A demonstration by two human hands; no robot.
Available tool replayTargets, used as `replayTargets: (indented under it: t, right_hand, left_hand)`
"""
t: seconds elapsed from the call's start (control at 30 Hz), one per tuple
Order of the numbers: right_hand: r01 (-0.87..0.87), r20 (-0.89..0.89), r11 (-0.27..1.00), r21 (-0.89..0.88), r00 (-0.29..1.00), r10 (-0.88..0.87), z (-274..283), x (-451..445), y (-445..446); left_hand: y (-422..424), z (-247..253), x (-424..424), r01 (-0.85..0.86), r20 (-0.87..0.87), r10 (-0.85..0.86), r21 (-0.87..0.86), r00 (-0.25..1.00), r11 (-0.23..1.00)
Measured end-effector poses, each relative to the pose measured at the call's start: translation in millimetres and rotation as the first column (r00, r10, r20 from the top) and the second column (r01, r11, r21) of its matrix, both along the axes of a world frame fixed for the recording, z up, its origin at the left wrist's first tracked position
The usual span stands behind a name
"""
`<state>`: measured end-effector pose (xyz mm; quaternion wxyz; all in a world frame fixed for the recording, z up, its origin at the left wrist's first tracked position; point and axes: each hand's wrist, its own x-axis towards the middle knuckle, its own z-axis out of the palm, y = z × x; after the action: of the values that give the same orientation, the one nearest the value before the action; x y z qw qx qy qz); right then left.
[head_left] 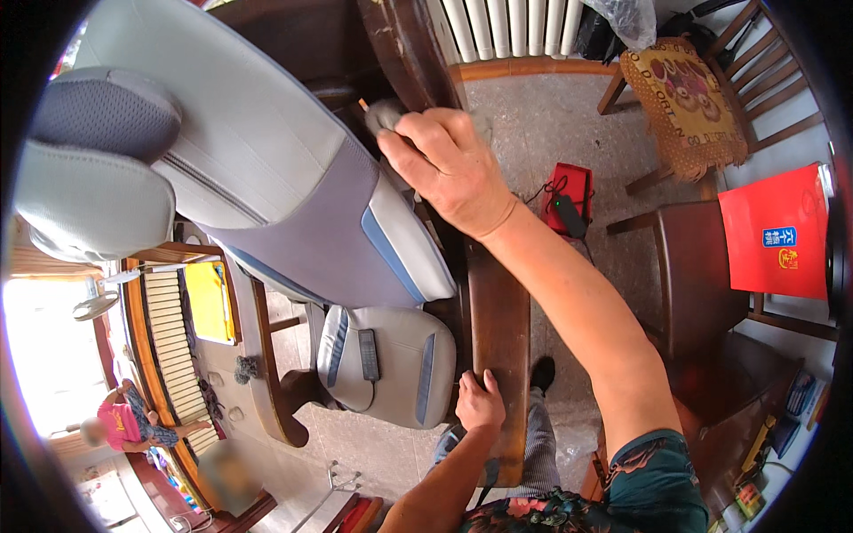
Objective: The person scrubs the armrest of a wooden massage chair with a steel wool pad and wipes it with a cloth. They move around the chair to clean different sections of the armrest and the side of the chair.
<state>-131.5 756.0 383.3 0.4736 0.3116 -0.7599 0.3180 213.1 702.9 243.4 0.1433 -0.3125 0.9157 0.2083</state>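
Note:
My right hand [453, 166] is stretched forward over a dark wooden chair frame [406, 53], fingers curled on a blurred grey cloth [384, 116]. Beneath and beside that hand lies a grey padded massage cushion [293, 193] with blue trim and a mesh headrest pillow [113, 110]. Its seat pad [400, 393] carries a black corded remote control [368, 354]. My left hand [480, 405] rests on the edge of a long brown wooden armrest [500, 313], close to the seat pad. Its thumb lies on the wood, and nothing shows in its grasp.
On the tiled floor to the right lies a red box [566, 193] with a black power adapter [568, 214] and cords. A cushioned wooden chair [686, 100] and a dark chair holding a red bag [773, 233] stand beyond. A person [126, 423] sits near the window.

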Motion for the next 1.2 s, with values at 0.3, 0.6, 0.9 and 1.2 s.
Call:
replayTargets:
  t: [0.3, 0.6, 0.9, 1.2]
  right_hand:
    - [0.076, 0.581, 0.997, 0.011, 0.811, -0.068, -112, 87, 3]
    - [0.108, 0.708, 0.986, 0.13, 0.686, -0.168, -116, 100, 14]
    - [0.275, 0.069, 0.948, 0.158, 0.955, -0.288, -61, 16, -25]
    - [0.129, 0.733, 0.989, 0.071, 0.666, -0.139, -129, 89, -32]
  left_hand:
    - [1, -3, 2, 0.004, -0.011, -0.005, -0.011, 1.0, 1.0]
    - [0, -4, 3, 0.002, -0.023, -0.002, -0.021, 1.0, 1.0]
    - [3, -1, 0, 0.001, -0.002, -0.001, -0.001, 1.0, 1.0]
    - [3, -3, -2, 0.023, -0.008, -0.024, -0.044, 1.0, 0.999]
